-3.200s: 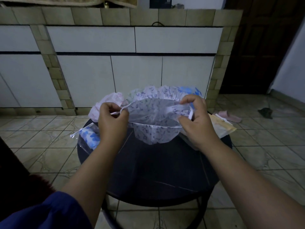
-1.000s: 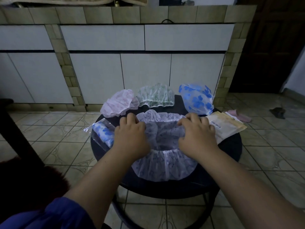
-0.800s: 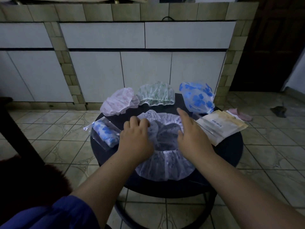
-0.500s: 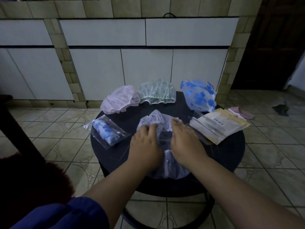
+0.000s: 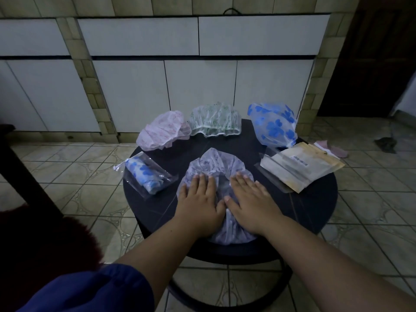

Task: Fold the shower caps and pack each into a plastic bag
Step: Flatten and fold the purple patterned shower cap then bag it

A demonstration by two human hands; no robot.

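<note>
**Reader:** What sits in the middle of the frame?

**Describer:** A round dark counter (image 5: pixel 315 199), seen from above. At its centre lies a lilac shower cap (image 5: pixel 216 164), gathered into a narrow, rumpled bundle. Both hands lie flat on it. The left hand (image 5: pixel 200 199) covers its left side, the right hand (image 5: pixel 249 199) its right side, fingers straight and close together, pinching nothing.

**Reader:** So which step is this?

**Describer:** Judging by the pose, flattening the cap before its next fold. To do it well, the palms would likely need to push trapped air out toward the far, uncovered edge, because this thin film springs back when released. One hand should probably keep pinning the bundle while the other turns an edge over.

**Reader:** What else is on the counter?

**Describer:** Along the top edge, three unfolded caps: a pink cap (image 5: pixel 163 131) at upper left, a green cap (image 5: pixel 213 120) at upper middle, a blue flowered cap (image 5: pixel 273 126) at upper right. At left, a packed bag (image 5: pixel 147 174) of clear plastic already holds a folded blue-patterned cap. At right, just beside the right hand, lies a stack of flat bags (image 5: pixel 297 167) with a pale insert.

**Reader:** Any risk?

**Describer:** The bundle reaches the counter's near rim, so a hard push toward the body could slide it off. The empty bags are close enough to reach without letting go.
</note>
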